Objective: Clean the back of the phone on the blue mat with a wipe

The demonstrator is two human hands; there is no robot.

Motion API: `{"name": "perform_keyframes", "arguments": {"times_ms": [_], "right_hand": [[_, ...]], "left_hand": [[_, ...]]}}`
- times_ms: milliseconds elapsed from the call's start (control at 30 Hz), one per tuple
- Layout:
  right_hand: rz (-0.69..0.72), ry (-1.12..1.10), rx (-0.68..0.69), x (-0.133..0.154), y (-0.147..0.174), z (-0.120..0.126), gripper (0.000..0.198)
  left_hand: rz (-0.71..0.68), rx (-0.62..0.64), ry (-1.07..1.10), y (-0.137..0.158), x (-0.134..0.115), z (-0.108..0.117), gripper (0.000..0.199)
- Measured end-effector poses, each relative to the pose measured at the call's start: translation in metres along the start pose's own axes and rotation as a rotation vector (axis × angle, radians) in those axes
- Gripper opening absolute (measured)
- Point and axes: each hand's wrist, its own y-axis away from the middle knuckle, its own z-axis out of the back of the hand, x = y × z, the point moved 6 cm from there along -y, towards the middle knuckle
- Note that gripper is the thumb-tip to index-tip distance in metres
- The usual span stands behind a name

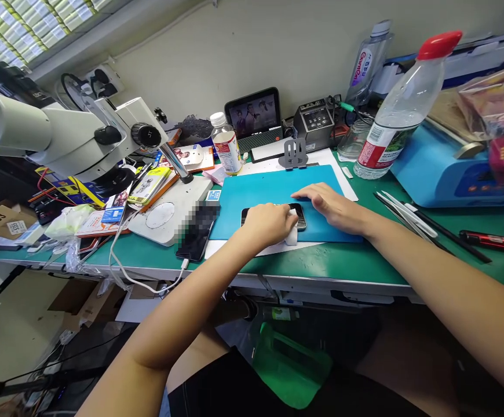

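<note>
A dark phone [301, 216] lies flat on the blue mat [273, 184], mostly covered by my left hand [267, 223]. That hand is closed on a small white wipe [292, 231], whose end hangs past the phone's near edge; whether it is paper or cloth I cannot tell. My right hand [328, 205] is just right of the phone, with its fingers stretched out and nothing in them. Left of the mat rests a second dark phone [195, 234], partly blurred out, with a white cable [185, 264] at its lower end.
A microscope [73, 136] stands on the left. Behind the mat are a small bottle [226, 145], a propped screen [253, 113] and a black control box [314, 123]. To the right are a red-capped bottle [391, 127], tweezers [402, 214] and a blue machine [443, 174].
</note>
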Motion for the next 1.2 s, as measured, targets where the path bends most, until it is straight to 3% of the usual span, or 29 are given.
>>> {"name": "perform_keyframes", "arguments": {"times_ms": [200, 433, 667, 900, 1200], "right_hand": [[-0.025, -0.003, 0.018, 0.003, 0.0, 0.0, 0.108], [-0.017, -0.017, 0.033, 0.002, 0.001, -0.001, 0.107], [0.007, -0.019, 0.012, 0.0, -0.001, -0.001, 0.105], [0.017, -0.02, -0.022, -0.002, -0.001, 0.0, 0.102], [-0.004, -0.005, 0.008, 0.003, 0.0, 0.002, 0.102]], "left_hand": [[-0.029, 0.028, 0.059, -0.009, -0.011, 0.0, 0.04], [-0.014, 0.052, 0.085, -0.006, 0.004, -0.001, 0.041], [-0.022, 0.068, 0.094, -0.006, -0.005, -0.001, 0.039], [0.045, 0.076, 0.106, -0.023, 0.014, 0.003, 0.039], [0.036, 0.073, 0.114, -0.027, 0.004, 0.002, 0.037]]}}
